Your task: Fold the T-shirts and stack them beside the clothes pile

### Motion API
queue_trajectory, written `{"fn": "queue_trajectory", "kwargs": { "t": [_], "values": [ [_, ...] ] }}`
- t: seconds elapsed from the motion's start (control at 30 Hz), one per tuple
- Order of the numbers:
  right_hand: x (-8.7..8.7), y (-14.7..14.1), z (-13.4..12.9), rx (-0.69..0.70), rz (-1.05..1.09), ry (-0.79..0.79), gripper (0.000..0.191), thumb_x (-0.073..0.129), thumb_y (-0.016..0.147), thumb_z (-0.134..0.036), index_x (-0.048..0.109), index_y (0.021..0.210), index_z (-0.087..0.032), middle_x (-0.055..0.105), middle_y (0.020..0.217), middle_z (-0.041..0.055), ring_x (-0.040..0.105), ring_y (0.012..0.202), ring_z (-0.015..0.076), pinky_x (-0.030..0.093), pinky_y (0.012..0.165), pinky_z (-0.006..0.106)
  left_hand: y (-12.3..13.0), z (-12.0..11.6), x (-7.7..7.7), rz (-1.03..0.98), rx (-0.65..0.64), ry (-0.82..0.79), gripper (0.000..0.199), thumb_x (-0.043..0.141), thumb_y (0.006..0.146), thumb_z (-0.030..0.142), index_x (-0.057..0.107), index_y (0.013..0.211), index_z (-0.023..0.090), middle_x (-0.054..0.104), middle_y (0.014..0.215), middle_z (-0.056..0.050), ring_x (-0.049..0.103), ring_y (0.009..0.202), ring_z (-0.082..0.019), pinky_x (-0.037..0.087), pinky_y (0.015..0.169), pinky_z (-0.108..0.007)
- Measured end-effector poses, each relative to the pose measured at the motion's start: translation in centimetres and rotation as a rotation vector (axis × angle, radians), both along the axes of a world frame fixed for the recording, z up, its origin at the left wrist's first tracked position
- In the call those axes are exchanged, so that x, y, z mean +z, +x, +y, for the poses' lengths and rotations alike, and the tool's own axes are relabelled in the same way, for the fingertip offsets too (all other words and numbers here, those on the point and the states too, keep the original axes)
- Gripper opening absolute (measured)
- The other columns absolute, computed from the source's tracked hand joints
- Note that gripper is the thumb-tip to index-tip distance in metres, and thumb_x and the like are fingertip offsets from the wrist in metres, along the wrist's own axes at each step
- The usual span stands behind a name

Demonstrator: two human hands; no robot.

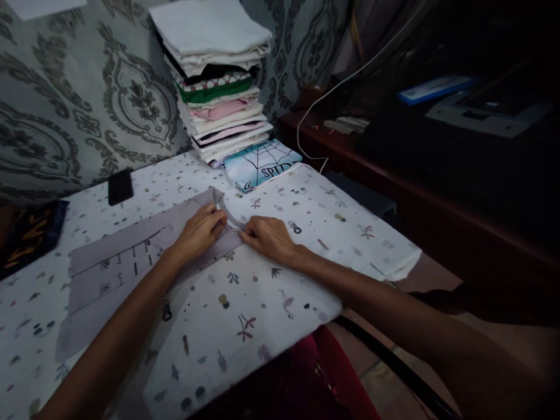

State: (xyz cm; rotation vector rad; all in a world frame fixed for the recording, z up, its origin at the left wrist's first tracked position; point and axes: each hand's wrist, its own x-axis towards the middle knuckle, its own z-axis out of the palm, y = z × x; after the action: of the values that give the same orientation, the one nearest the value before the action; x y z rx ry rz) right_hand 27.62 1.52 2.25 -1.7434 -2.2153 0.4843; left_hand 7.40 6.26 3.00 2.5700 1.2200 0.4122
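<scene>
A grey-mauve T-shirt (126,262) with small dark print lies on the table, its sides folded into a long strip. Its neckline curves at the right end. My left hand (203,228) rests at the neckline with its fingers curled onto the fabric. Just to the right, my right hand (266,236) pinches the shirt's shoulder corner near the collar between thumb and fingers. The two hands are apart, with the collar's edge showing between them. The left forearm covers part of the shirt's lower side.
A tall stack of folded clothes (223,111) stands at the back by the patterned wall. A folded spider-web print shirt (265,163) lies before it. A black phone (120,186) and a dark printed cloth (32,236) are at the left. A white cable (306,114) hangs near the dark desk.
</scene>
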Motion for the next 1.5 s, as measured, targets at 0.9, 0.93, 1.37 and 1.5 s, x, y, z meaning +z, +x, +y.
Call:
{"fn": "queue_trajectory", "kwargs": {
  "t": [0.9,0.93,1.37,1.5],
  "values": [
    [-0.8,0.1,0.3,0.022,-0.022,0.050,0.022,0.052,0.091,-0.025,0.059,0.071,-0.019,0.065,0.078,0.0048,0.056,0.072,0.0169,0.026,0.060,0.030,-0.6,-4.1,-2.0,0.027,-0.213,0.216,0.039,0.037,0.096,0.008,0.058,0.128,0.018,0.063,0.128,-0.012,0.056,0.117,-0.025,0.045,0.098,-0.042],
    [-0.7,0.1,0.2,0.030,-0.025,0.049,0.024,0.051,0.091,-0.025,0.059,0.070,-0.019,0.065,0.078,0.0050,0.056,0.072,0.0170,0.026,0.060,0.030,-0.7,-4.1,-2.3,0.039,-0.204,0.216,0.042,0.037,0.096,0.007,0.057,0.131,0.018,0.062,0.131,-0.013,0.056,0.119,-0.026,0.044,0.098,-0.043],
    [-0.3,-2.1,-0.5,0.211,0.502,0.114,0.008,0.044,0.094,-0.021,0.051,0.092,-0.020,0.058,0.085,0.0028,0.055,0.076,0.0172,0.045,0.070,0.030,-2.1,-4.6,-1.6,-0.163,-0.133,0.120,0.036,0.036,0.102,0.021,0.058,0.131,0.023,0.063,0.135,-0.010,0.057,0.125,-0.020,0.047,0.106,-0.040],
    [-1.3,-2.4,-0.2,0.258,0.334,0.173,0.013,0.043,0.094,-0.017,0.056,0.094,-0.019,0.057,0.094,0.0068,0.056,0.078,0.0185,0.048,0.071,0.032,-5.2,-4.0,-1.9,-0.037,0.044,0.140,0.040,0.037,0.104,0.032,0.053,0.138,0.020,0.058,0.143,-0.012,0.052,0.133,-0.023,0.039,0.114,-0.047]
  ]
}}
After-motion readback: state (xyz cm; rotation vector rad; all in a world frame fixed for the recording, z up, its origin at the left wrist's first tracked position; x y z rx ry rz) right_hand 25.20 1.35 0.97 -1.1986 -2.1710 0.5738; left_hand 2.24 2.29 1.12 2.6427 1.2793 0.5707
